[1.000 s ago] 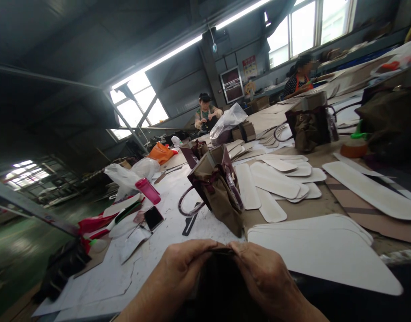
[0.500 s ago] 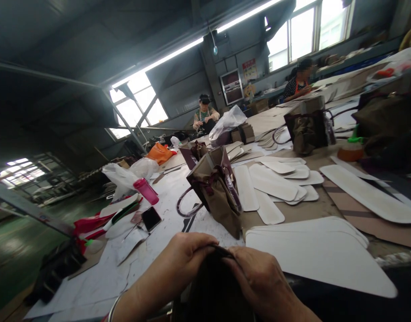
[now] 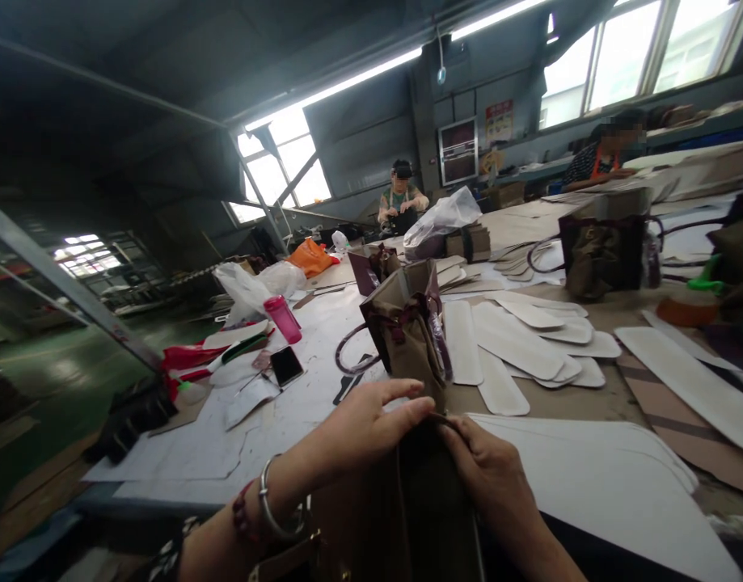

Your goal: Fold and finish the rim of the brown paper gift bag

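A dark olive-brown bag (image 3: 435,493) stands close in front of me at the bottom of the view, its body in shadow. My right hand (image 3: 492,465) pinches its top edge between thumb and fingers. Just to the left, my left hand (image 3: 377,416) has its fingers stretched out and apart, with the fingertips by that same edge; whether they touch it I cannot tell. Beyond the hands stands a similar brown handbag (image 3: 416,347) with a dark rim and a round handle. White stiff panels (image 3: 583,461) lie to the right of my right hand.
Several narrow white pieces (image 3: 517,343) are spread over the table. A pink bottle (image 3: 283,319), a phone (image 3: 286,366) and plastic bags (image 3: 274,279) lie to the left. Another handbag (image 3: 601,246) stands at the right. Two people (image 3: 401,198) work across the table.
My left hand has let go of the bag's edge and its fingers have straightened. My right hand keeps its grip. The camera has turned left, shifting the scene rightward.
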### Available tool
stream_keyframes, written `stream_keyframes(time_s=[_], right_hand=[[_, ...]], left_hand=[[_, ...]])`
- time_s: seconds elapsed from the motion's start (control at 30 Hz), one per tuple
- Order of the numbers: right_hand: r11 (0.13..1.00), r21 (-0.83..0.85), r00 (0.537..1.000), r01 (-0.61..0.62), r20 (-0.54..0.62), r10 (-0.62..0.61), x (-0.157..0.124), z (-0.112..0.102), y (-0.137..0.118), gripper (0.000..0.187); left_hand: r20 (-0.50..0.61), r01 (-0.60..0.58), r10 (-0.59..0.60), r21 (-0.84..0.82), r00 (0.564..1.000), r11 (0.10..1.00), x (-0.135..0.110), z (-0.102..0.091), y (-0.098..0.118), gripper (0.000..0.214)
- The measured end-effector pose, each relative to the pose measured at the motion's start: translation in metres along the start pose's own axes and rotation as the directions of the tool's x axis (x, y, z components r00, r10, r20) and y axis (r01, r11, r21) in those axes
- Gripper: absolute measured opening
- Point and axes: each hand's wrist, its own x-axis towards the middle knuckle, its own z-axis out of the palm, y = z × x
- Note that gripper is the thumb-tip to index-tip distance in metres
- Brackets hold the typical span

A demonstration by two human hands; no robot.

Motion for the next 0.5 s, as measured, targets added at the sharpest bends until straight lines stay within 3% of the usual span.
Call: stream_keyframes(time_s=[0.13,0.2,0.27,0.3,0.37,0.43,0.5], right_hand=[[0.990,0.056,0.992,-0.127,-0.002,0.127,0.000,-0.003,0.013,0.029],[0.975,0.083,0.978,-0.206,-0.014,0.208,0.001,-0.004,0.019,0.032],[0.948,0.141,0.957,-0.287,-0.013,0.291,0.001,-0.005,0.024,0.036],[0.928,0.186,0.943,-0.324,-0.013,0.332,0.001,-0.006,0.027,0.038],[0.867,0.306,0.911,-0.394,0.003,0.413,-0.001,-0.009,0.032,0.039],[0.794,0.421,0.880,-0.439,0.025,0.474,-0.005,-0.011,0.036,0.039],[0.776,0.467,0.884,-0.425,0.027,0.467,-0.005,-0.010,0.037,0.038]], left_hand=[[-0.178,0.153,-0.150,0.004,0.972,0.988,-0.018,-0.013,-0.037,0.051],[-0.303,0.243,-0.234,-0.008,0.924,0.970,-0.032,-0.017,-0.066,0.057],[-0.352,0.317,-0.343,-0.132,0.871,0.939,-0.048,-0.017,-0.093,0.063],[-0.334,0.342,-0.399,-0.218,0.854,0.914,-0.056,-0.016,-0.104,0.063],[-0.204,0.345,-0.457,-0.420,0.866,0.840,-0.072,-0.008,-0.117,0.059],[-0.014,0.318,-0.414,-0.616,0.910,0.721,-0.085,0.002,-0.120,0.056],[0.120,0.293,-0.317,-0.756,0.941,0.585,-0.095,0.012,-0.115,0.056]])
